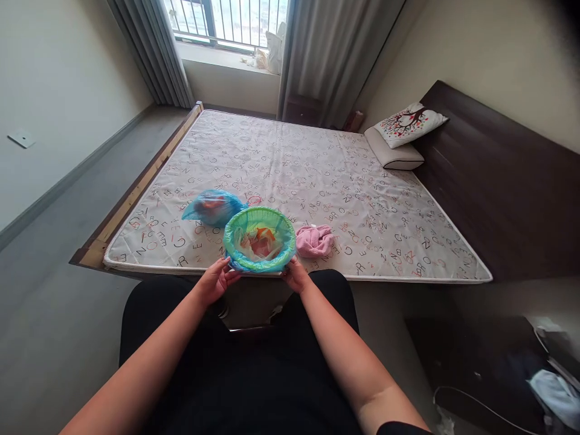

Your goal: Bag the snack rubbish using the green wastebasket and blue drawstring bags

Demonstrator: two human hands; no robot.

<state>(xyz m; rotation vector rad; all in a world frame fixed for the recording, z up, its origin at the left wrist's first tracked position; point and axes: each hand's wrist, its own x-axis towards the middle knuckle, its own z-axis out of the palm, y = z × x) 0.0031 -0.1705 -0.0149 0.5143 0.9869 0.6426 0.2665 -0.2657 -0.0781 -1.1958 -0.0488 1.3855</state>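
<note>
A round trash can with a green rim and a blue bag lining stands at the mattress's near edge, in front of my knees. Crumpled clear plastic and orange-red wrappers lie inside it. At its lower left side my left hand grips it, thumb near the bag's edge. My right hand holds the opposite side, its fingers partly hidden by the can. Behind and to the left rests a tied blue plastic bag with reddish contents. A bunched pink cloth lies just right of the can.
The letter-printed mattress lies on a wooden bed frame. A tree-print pillow rests on a beige pillow by the dark headboard. A dark nightstand with a white cable stands at the lower right.
</note>
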